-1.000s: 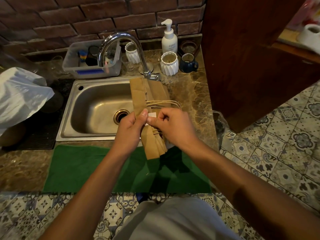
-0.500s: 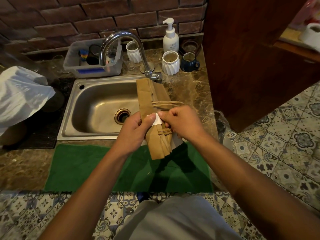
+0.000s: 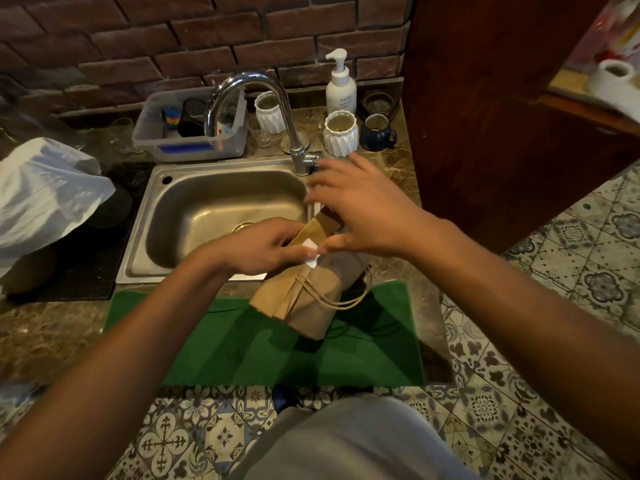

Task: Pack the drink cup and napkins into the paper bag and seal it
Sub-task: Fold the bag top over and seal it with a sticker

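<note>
A brown paper bag (image 3: 308, 299) with twine handles lies tilted over the counter edge and the green mat (image 3: 242, 344), its top folded over. A small white sticker (image 3: 311, 252) sits on the fold. My left hand (image 3: 263, 247) grips the folded part of the bag beside the sticker. My right hand (image 3: 360, 209) hovers over the bag's far end with fingers spread, its thumb touching the sticker. The drink cup and napkins are not visible.
A steel sink (image 3: 221, 209) with a curved tap (image 3: 252, 109) lies behind the bag. White ribbed cups (image 3: 341, 133), a blue mug (image 3: 375, 131), a soap pump bottle (image 3: 341, 84) and a plastic tub (image 3: 190, 129) stand at the back. A white plastic bag (image 3: 45, 192) rests at left.
The bag has swung down from upright to lying tilted over the mat. My right hand has let go and spread its fingers above it; my left hand still holds the fold.
</note>
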`<state>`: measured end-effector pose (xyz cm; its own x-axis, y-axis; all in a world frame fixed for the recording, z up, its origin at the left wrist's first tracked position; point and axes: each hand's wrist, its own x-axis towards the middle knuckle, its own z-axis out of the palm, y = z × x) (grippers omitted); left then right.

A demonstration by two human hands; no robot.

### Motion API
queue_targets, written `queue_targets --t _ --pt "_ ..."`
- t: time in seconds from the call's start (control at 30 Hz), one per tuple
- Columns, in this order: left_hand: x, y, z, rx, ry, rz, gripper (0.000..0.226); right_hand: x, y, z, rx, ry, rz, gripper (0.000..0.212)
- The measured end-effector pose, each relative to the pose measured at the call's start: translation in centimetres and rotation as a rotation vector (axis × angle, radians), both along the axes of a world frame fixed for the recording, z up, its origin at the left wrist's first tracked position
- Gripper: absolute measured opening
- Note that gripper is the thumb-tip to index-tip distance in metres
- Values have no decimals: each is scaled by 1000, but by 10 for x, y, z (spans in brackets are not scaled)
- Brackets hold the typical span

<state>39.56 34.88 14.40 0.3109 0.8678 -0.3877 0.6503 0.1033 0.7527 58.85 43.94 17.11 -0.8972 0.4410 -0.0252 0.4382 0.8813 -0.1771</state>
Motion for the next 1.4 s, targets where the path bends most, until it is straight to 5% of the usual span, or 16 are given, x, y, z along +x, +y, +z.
queue_targets --t 0.17,0.37,0.57,0.9,1.13,1.4 --pt "4 16 10 -73 -66 -78 17 -12 17 -2 -229 -173 21 40" --pt "-2 13 2 -211 -146 87 29 -13 32 -6 -534 -209 75 41" --pt "1 13 -3 -205 -105 91 52 -16 31 -5 -572 -247 55 42" --pt "3 19 -1 -32 23 -17 25 -18 26 -11 -502 -251 65 23" --pt "11 18 -11 114 373 -119 28 -14 21 -37 -461 -158 -6 29" --pt "15 20 -22 115 377 -134 20 -18 19 -45 -467 -242 -47 25"
